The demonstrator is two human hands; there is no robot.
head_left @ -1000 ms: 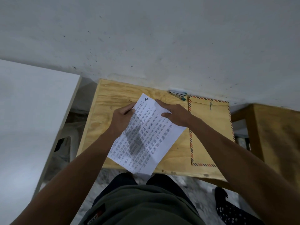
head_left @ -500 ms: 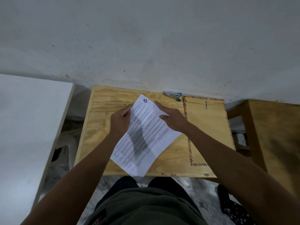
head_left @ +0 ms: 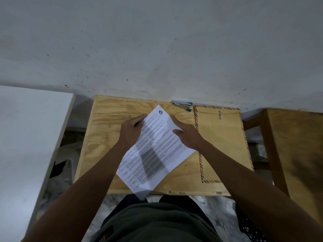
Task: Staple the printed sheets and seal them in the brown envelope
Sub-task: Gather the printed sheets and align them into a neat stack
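- So the white printed sheets [head_left: 155, 151] are held up over the pale plywood counter [head_left: 108, 137], skewed diagonally: long axis runs from the near corner hanging past the counter's front edge up toward the far corner with the round black logo.
- Left hand [head_left: 132, 132] grips the upper left edge, fingers curled round it. Right hand [head_left: 187, 135] pinches the upper right edge, thumb on top of the print, the rest of its fingers underneath where I can't see them.
- Handling guess: thin paper, light and floppy, nothing stiff about it. The lower half already sags and curls at the near corner. It'll slide against itself too, so I'd square the stack at the logo corner and keep a pinch right next to where the staple goes.
- Small teal and silver stapler [head_left: 182, 106] sits at the back of the counter against the wall, untouched, just left of the brown envelope's top.
- Brown envelope with the striped red-and-blue border [head_left: 223, 145] lies flat on the right, long axis pointing away from the person, string clasp at the far end. Sheets overlap its left edge a bit.
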